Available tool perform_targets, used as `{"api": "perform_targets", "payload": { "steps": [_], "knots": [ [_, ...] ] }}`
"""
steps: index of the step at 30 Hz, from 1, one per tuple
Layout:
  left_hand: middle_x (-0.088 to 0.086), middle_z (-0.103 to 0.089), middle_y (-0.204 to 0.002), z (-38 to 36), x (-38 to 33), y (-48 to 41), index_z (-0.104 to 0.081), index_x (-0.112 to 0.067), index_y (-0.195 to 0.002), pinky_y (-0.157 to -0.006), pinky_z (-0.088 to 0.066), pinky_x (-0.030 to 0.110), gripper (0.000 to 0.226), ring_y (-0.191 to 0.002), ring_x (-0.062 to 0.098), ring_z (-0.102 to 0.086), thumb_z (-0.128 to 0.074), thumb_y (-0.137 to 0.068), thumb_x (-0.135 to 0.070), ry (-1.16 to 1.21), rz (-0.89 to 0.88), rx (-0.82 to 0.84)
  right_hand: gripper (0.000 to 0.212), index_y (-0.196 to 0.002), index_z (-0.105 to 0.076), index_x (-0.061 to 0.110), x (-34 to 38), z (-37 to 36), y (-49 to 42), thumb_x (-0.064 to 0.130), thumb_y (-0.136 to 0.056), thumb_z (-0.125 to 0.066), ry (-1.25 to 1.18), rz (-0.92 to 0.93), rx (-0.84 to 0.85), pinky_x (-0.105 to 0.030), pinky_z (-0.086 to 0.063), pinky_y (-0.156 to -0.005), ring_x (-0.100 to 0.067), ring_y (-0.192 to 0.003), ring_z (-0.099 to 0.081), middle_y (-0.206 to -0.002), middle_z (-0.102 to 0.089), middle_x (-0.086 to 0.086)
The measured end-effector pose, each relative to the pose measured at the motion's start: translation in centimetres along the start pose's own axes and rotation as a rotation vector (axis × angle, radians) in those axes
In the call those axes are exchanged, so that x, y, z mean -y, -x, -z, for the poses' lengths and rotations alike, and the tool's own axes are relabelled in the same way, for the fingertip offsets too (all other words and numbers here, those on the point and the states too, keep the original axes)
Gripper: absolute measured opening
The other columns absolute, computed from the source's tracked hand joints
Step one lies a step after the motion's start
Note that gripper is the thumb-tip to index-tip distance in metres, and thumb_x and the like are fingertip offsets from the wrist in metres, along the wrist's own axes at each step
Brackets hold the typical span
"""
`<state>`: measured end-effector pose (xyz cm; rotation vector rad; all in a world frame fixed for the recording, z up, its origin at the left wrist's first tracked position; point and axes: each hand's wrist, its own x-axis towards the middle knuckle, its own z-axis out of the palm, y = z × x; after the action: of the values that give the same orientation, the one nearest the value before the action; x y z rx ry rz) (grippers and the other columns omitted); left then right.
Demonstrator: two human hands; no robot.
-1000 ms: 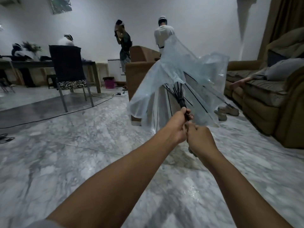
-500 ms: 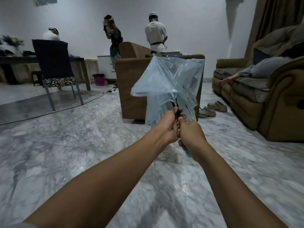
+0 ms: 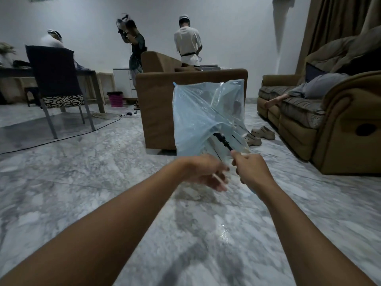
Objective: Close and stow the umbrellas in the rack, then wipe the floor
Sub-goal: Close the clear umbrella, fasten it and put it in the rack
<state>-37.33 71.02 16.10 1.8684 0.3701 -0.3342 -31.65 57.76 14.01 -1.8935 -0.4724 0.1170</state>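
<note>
Water point(image 3: 223, 234) glistens on the marble floor point(image 3: 61, 203). Above it the right hand point(image 3: 250, 170) grips the umbrella point(image 3: 202, 112) by its black shaft; the blurred left hand point(image 3: 206, 172) hangs loose-fingered alongside, holding nothing. The clear bluish canopy sags crumpled and half-folded before a brown armchair point(image 3: 156, 100).

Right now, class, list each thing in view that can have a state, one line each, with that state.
Umbrella: canopy collapsed, hanging loose, not tied.
Right hand: grips the umbrella's stem.
Left hand: beside the stem, fingers look spread, blurred.
Floor: wet, droplets glistening below the hands.
Shoes: a pair, lying on the floor by the sofa.
Chair: upright.
</note>
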Motion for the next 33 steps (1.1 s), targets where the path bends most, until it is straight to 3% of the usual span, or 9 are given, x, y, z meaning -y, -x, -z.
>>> {"api": "perform_targets", "payload": {
  "steps": [3, 7, 11, 15, 17, 20, 27, 30, 33],
  "knots": [
    [0.019, -0.064, -0.122, 3.0, -0.1, 2.5, -0.055, 0.002, -0.129, -0.078, -0.060, 0.033, 0.037, -0.098, 0.030, -0.069, -0.055, -0.099, -0.020, -0.589, 0.323, 0.179, 0.057, -0.081, -0.062, -0.011, -0.8, 0.9, -0.2, 0.043, -0.097, -0.052, 0.095, -0.002, -0.032, -0.034, -0.036, -0.061, -0.023, -0.055, -0.041, -0.061, -0.045, -0.010],
    [0.016, -0.039, -0.146, 7.8, 2.5, 3.4, -0.038, -0.009, -0.142, -0.102, -0.044, 0.045, 0.079, -0.131, 0.035, -0.043, -0.079, -0.079, -0.035, -1.261, 0.272, -0.668, 0.061, -0.092, -0.066, -0.013, -1.4, 1.9, -0.2, 0.047, -0.093, -0.056, 0.205, 0.021, -0.030, -0.033, -0.035, -0.060, -0.022, -0.051, -0.037, -0.053, -0.040, -0.006],
    [0.013, 0.016, -0.162, 9.1, 6.1, 1.8, 0.015, -0.029, -0.154, -0.118, -0.010, 0.058, 0.133, -0.150, 0.036, 0.009, -0.085, -0.067, -0.043, -1.247, -0.058, -0.858, 0.058, -0.058, -0.058, 0.003, -0.9, 2.9, -0.3, 0.053, -0.089, -0.060, 0.323, 0.052, 0.005, -0.034, -0.025, -0.059, -0.019, -0.042, -0.020, -0.036, -0.029, 0.001],
    [0.013, 0.002, -0.164, 8.5, 7.2, -0.5, 0.000, -0.020, -0.156, -0.119, -0.005, 0.061, 0.125, -0.151, 0.034, 0.004, -0.078, -0.067, -0.059, -1.259, -0.280, -0.947, 0.076, -0.032, -0.029, 0.017, -1.1, 3.5, -0.7, 0.064, -0.081, -0.061, 0.417, 0.112, 0.048, -0.034, -0.028, -0.055, -0.026, -0.045, -0.041, -0.076, -0.072, -0.021],
    [0.019, -0.019, -0.158, 8.2, 7.1, -0.8, -0.022, -0.013, -0.150, -0.116, -0.012, 0.063, 0.098, -0.149, 0.040, -0.011, -0.065, -0.073, -0.057, -1.234, -0.419, -1.058, 0.078, -0.032, -0.028, 0.016, -0.9, 3.8, -0.4, 0.067, -0.080, -0.062, 0.469, 0.146, 0.063, -0.031, -0.028, -0.055, -0.030, -0.047, -0.051, -0.050, -0.060, -0.009],
    [0.019, -0.043, -0.141, 8.3, 7.0, -1.4, -0.034, -0.012, -0.130, -0.112, -0.024, 0.064, 0.073, -0.138, 0.040, -0.036, -0.064, -0.074, -0.047, -1.200, -0.600, -1.185, 0.073, -0.038, -0.028, 0.018, -0.3, 4.3, -0.1, 0.065, -0.081, -0.064, 0.526, 0.198, 0.052, -0.029, -0.026, -0.053, -0.017, -0.038, -0.028, -0.031, -0.029, 0.007],
    [0.008, -0.064, -0.098, 8.4, 3.7, -2.2, -0.053, -0.011, -0.118, -0.079, -0.043, 0.038, 0.070, -0.088, 0.029, -0.057, -0.087, -0.057, -0.019, -1.143, -0.705, -1.293, 0.057, -0.064, -0.075, 0.025, 1.1, 6.4, -2.1, 0.077, -0.076, -0.056, 0.721, 0.337, -0.091, -0.026, -0.035, -0.051, -0.010, -0.051, -0.054, -0.052, -0.062, 0.006],
    [0.006, -0.062, -0.095, 8.9, -0.2, -1.6, -0.057, -0.014, -0.111, -0.071, -0.039, 0.036, 0.060, -0.083, 0.029, -0.057, -0.080, -0.057, -0.010, -1.200, -0.637, -1.291, 0.048, -0.087, -0.077, 0.031, 4.1, 8.4, -4.0, 0.074, -0.077, -0.057, 0.748, 0.382, -0.266, -0.038, -0.045, -0.085, -0.017, -0.083, -0.060, -0.082, -0.066, 0.006],
    [0.008, -0.061, -0.092, 8.8, -6.4, 0.3, -0.059, -0.013, -0.113, -0.069, -0.040, 0.037, 0.056, -0.082, 0.030, -0.056, -0.070, -0.059, 0.000, -1.173, -0.572, -1.273, 0.039, -0.112, -0.064, 0.023, 9.7, 9.8, -3.2, 0.048, -0.083, -0.069, 0.642, 0.306, -0.604, -0.054, -0.028, -0.109, -0.032, -0.116, -0.046, -0.117, -0.052, -0.010]
  ]
}}
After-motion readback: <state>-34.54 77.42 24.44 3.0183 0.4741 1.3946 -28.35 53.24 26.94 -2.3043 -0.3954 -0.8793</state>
